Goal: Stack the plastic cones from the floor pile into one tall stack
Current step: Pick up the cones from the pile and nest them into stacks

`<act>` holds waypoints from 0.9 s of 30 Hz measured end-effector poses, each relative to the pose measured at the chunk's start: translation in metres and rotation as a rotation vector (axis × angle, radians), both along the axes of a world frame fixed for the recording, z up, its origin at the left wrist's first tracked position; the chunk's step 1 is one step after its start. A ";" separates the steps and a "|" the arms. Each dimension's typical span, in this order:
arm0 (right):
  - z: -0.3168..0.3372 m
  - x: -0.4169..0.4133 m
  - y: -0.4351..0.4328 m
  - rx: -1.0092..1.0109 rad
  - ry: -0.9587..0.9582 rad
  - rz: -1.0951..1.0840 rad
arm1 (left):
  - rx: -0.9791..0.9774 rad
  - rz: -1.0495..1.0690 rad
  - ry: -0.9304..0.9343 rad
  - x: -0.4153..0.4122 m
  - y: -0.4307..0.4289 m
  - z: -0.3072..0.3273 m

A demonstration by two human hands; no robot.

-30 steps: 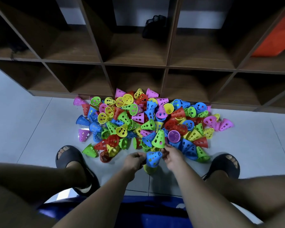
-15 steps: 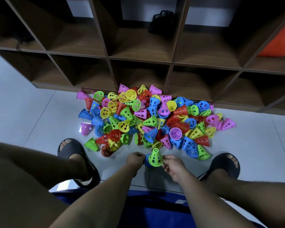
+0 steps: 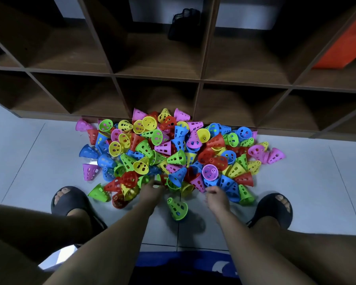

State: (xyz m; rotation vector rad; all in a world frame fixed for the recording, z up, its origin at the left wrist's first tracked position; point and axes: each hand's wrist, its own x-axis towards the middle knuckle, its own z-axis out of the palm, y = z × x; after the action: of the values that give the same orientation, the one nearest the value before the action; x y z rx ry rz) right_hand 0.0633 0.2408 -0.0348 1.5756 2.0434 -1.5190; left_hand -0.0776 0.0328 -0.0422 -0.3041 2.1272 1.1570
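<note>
**Green Cone Seen Between Two Hands**

A green cone (image 3: 177, 208) was seen standing on the floor (image 3: 306, 182), just before the cone pile (image 3: 173, 153). The left hand (image 3: 152, 189) was placed at the pile's edge, its grip not discernible. The right hand (image 3: 216, 195) was loosely curled, empty. A black mesh bag (image 3: 184, 23) was held in one shelf (image 3: 199, 79) compartment.

Green cone (image 3: 177, 208) between left hand (image 3: 152, 190) and right hand (image 3: 215, 196)

Cones (image 3: 177, 157) pink, yellow, green, blue, red, holed; shelf (image 3: 156, 75) brown; sandals (image 3: 70, 200) black; floor (image 3: 317, 182) grey.
</note>
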 end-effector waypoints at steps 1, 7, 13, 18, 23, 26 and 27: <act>0.001 -0.004 0.008 0.059 0.001 0.006 | -0.005 -0.013 0.004 -0.004 0.001 -0.002; -0.002 -0.023 0.044 0.197 -0.021 0.074 | -0.019 -0.152 -0.099 -0.008 0.006 -0.011; -0.023 -0.036 0.062 0.084 -0.052 0.186 | -0.126 -0.157 -0.002 -0.009 0.000 -0.012; -0.012 -0.034 0.061 0.138 -0.104 0.189 | -0.193 -0.056 0.175 -0.012 -0.006 0.000; 0.004 -0.027 0.053 0.289 -0.019 0.038 | -0.147 0.119 0.202 -0.009 -0.013 0.016; 0.011 -0.026 0.047 0.318 0.025 -0.046 | -0.088 0.207 0.169 -0.005 -0.016 0.030; 0.015 -0.025 0.044 0.329 0.034 -0.065 | -0.066 0.234 0.163 -0.004 -0.017 0.033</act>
State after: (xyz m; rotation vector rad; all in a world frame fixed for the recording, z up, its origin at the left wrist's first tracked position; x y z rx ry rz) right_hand 0.0378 0.2852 -0.0199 1.7510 2.3820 -1.2862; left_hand -0.0811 0.0153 -0.0095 -0.5161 2.3229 1.2833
